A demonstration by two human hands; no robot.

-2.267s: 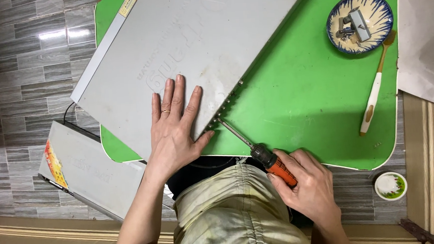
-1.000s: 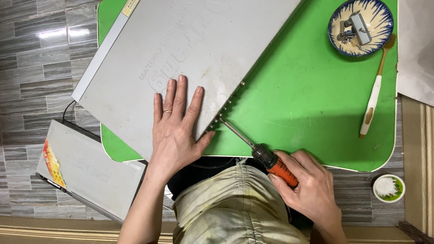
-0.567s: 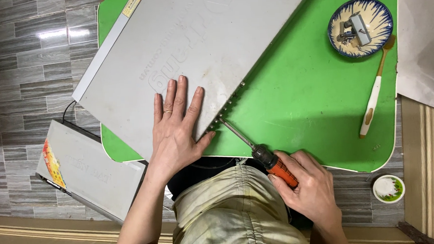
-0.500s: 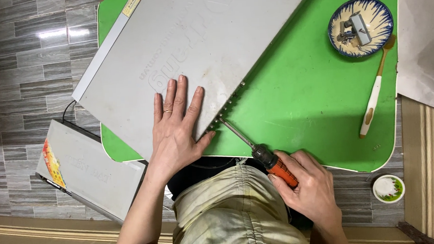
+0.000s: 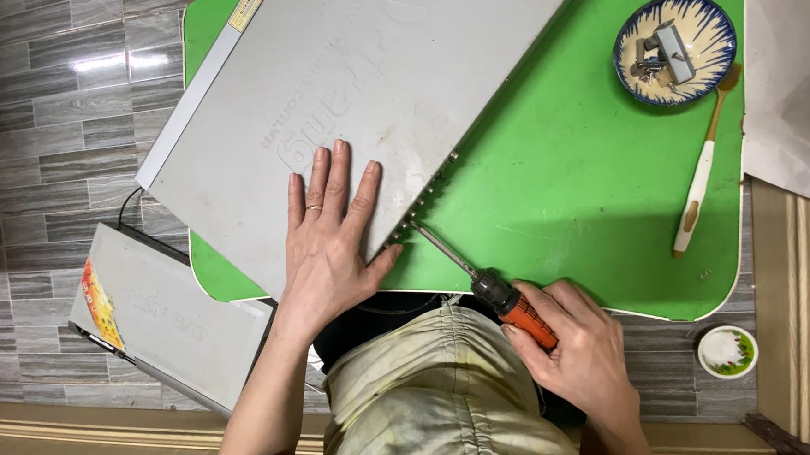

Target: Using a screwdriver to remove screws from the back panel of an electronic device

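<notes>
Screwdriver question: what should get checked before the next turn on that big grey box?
1. Screwdriver tip at the grey box back edge: ok; whether it sits in a screw head: cannot tell.
2. Right hand wrapped round the orange handle: ok.
3. Left hand flat on the lid, steadying it: ok.
4. Box fully on the green table: not ok, its left corner hangs past the edge.
5. Blue-rimmed bowl with small metal parts within the table's far corner: ok.
6. Brush lying clear of the screwdriver: ok.
</notes>
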